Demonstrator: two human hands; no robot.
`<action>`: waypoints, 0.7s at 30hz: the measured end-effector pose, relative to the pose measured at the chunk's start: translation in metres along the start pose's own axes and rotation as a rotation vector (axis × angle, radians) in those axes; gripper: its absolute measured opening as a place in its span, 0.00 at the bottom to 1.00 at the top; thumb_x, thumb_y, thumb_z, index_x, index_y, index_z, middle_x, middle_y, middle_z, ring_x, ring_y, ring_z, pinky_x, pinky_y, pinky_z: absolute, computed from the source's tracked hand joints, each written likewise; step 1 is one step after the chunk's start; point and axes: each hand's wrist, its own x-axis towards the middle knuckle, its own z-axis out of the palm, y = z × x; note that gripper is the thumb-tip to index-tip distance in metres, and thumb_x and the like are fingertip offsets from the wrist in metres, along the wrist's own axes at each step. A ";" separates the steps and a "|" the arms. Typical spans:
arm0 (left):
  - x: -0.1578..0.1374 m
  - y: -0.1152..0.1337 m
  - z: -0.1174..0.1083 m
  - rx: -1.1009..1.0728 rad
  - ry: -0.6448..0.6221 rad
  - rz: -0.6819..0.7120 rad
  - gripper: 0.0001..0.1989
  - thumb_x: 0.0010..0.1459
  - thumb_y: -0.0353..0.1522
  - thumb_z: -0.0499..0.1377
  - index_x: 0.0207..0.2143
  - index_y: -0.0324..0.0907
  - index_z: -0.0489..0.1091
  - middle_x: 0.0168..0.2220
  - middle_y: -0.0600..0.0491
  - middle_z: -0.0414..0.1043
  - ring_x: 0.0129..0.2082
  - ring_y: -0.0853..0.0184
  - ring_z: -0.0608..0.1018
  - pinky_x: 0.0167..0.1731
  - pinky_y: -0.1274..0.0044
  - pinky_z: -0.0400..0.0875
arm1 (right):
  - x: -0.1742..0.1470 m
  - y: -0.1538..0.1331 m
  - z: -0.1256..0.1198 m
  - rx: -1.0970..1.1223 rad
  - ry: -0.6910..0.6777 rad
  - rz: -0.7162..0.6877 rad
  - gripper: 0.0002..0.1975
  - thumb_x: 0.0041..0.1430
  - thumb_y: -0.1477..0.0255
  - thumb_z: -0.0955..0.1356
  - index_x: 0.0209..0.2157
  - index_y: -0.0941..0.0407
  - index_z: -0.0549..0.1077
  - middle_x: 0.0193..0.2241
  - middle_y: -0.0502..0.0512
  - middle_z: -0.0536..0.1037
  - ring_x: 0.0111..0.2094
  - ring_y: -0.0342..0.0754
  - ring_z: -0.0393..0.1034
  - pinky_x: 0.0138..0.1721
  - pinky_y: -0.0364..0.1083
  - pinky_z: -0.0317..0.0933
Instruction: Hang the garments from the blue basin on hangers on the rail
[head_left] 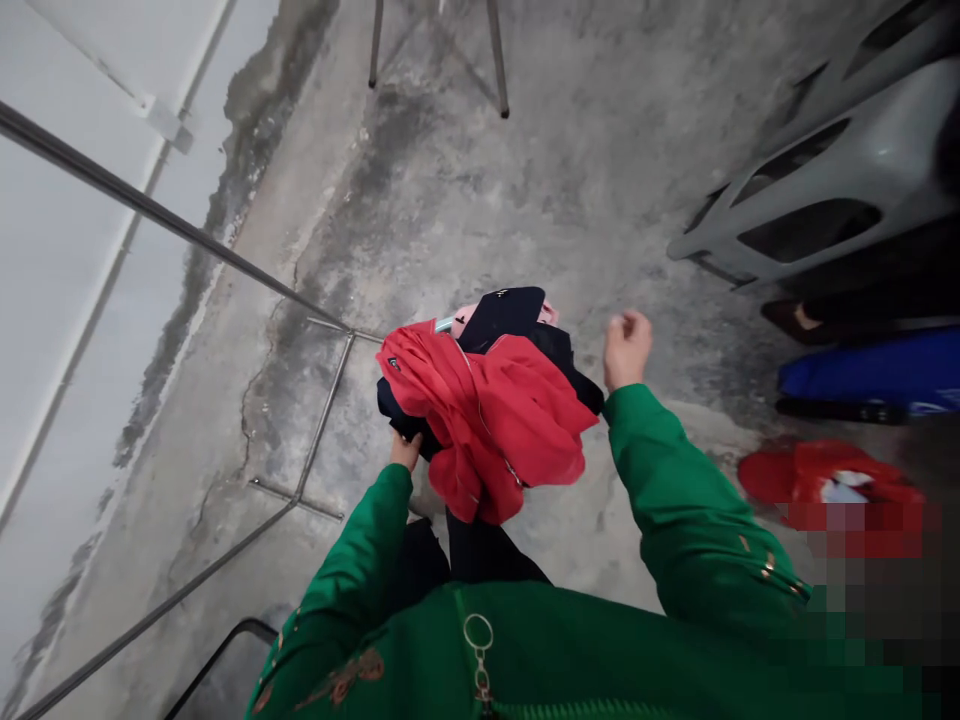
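Observation:
A bundle of clothes is held in front of my body above the floor. On top lies a red zip-up jacket (pixel 517 410), draped and creased. A dark navy garment (pixel 501 318) and a bit of pink cloth (pixel 466 318) stick out at its far side. My left hand (pixel 406 450) grips dark cloth at the bundle's near left side, its fingers partly hidden under the fabric. To the right of the bundle, apart from it, my right hand (pixel 628 350) is raised with its fingers curled in, and nothing shows in it.
A metal rack frame (pixel 322 420) stands on the left by the wall. Grey plastic stools (pixel 840 190) are at the upper right. Below them are a person's shoe (pixel 784 322), a blue bag (pixel 870 370) and a red bag (pixel 847 475). Thin metal legs (pixel 497 60) stand at the top.

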 end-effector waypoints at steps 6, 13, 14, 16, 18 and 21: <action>-0.078 0.002 -0.039 0.151 -0.036 0.054 0.28 0.47 0.22 0.64 0.53 0.37 0.67 0.58 0.36 0.65 0.51 0.53 0.76 0.56 0.62 0.67 | -0.058 -0.133 0.072 -0.067 -0.505 -0.156 0.25 0.53 0.63 0.71 0.49 0.63 0.68 0.45 0.73 0.75 0.49 0.63 0.67 0.53 0.58 0.61; -0.150 0.001 -0.133 0.208 -0.084 0.319 0.09 0.51 0.26 0.63 0.37 0.40 0.76 0.42 0.44 0.77 0.44 0.57 0.79 0.52 0.64 0.71 | -0.106 -0.163 0.028 0.006 -0.360 -0.254 0.15 0.59 0.73 0.62 0.46 0.63 0.69 0.51 0.70 0.71 0.53 0.57 0.62 0.59 0.54 0.54; -0.159 0.001 -0.151 0.202 -0.077 0.357 0.09 0.53 0.28 0.62 0.38 0.40 0.75 0.41 0.44 0.77 0.45 0.57 0.78 0.53 0.64 0.71 | -0.117 -0.161 0.005 0.061 -0.323 -0.287 0.14 0.60 0.71 0.62 0.46 0.62 0.69 0.50 0.67 0.72 0.51 0.55 0.64 0.58 0.53 0.56; -0.175 0.003 -0.184 0.183 -0.079 0.434 0.11 0.56 0.32 0.60 0.42 0.40 0.74 0.42 0.44 0.77 0.45 0.58 0.78 0.53 0.63 0.71 | -0.147 -0.162 -0.048 0.291 -0.281 -0.383 0.14 0.59 0.65 0.64 0.43 0.59 0.69 0.43 0.60 0.75 0.45 0.51 0.67 0.53 0.52 0.61; -0.192 0.011 -0.207 0.164 -0.100 0.520 0.15 0.56 0.34 0.59 0.45 0.39 0.73 0.46 0.43 0.75 0.46 0.58 0.77 0.53 0.62 0.71 | -0.192 -0.172 -0.103 0.628 -0.279 -0.489 0.18 0.53 0.58 0.69 0.40 0.56 0.70 0.36 0.54 0.75 0.39 0.49 0.69 0.47 0.51 0.64; -0.219 0.045 -0.212 0.144 -0.187 0.682 0.25 0.54 0.36 0.62 0.55 0.40 0.67 0.55 0.43 0.70 0.51 0.58 0.75 0.55 0.63 0.69 | -0.273 -0.198 -0.171 0.997 -0.285 -0.577 0.22 0.44 0.54 0.74 0.36 0.53 0.71 0.29 0.50 0.73 0.32 0.47 0.69 0.40 0.50 0.66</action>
